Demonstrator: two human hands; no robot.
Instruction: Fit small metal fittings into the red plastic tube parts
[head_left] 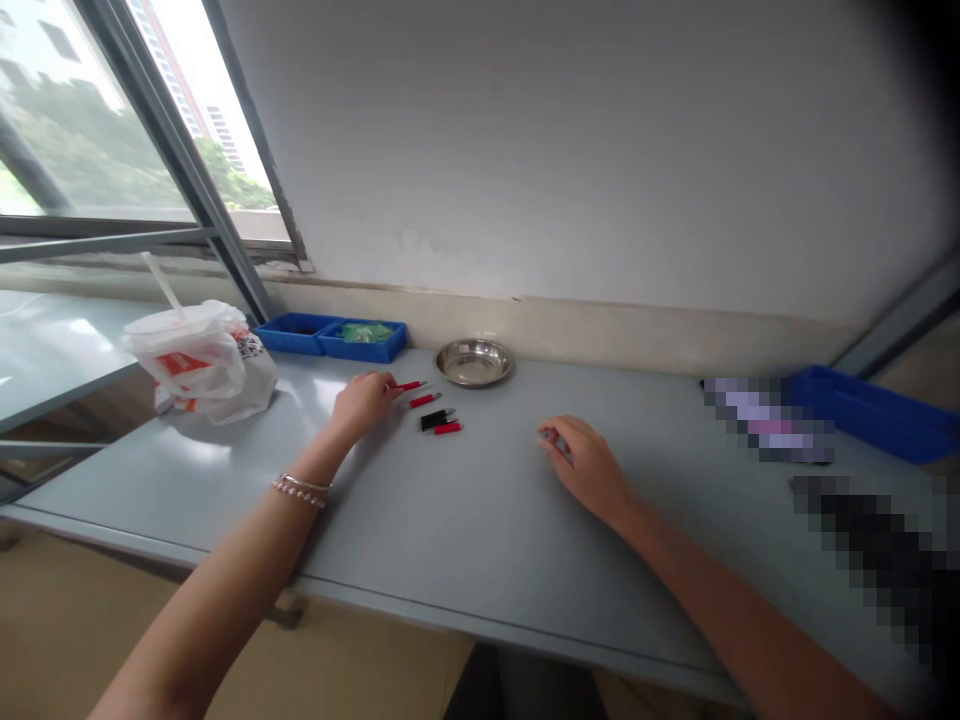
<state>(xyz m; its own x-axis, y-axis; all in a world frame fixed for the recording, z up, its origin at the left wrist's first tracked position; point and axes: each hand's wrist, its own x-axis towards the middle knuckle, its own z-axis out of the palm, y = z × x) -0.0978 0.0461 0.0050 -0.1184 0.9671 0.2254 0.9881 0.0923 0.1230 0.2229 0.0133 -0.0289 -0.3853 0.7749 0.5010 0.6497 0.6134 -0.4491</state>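
My left hand (366, 400) pinches the near end of a red pen-like piece (410, 386) on the grey table. Just right of it lie another red piece (423, 400), black pieces (436, 420) side by side, and a further red piece (448, 429). My right hand (581, 457) rests on the table to the right, its fingers curled round a small object (555, 440) that looks grey and red; most of it is hidden. Behind the pieces stands a round metal dish (474, 362).
Two small blue trays (364, 350) stand by the wall, the right one holding green packets. A bagged cup with a straw (195, 360) is at the left. At the right are a blue bin (874, 410) and blurred-out objects (769, 420). The table's front edge (465, 630) runs below my arms.
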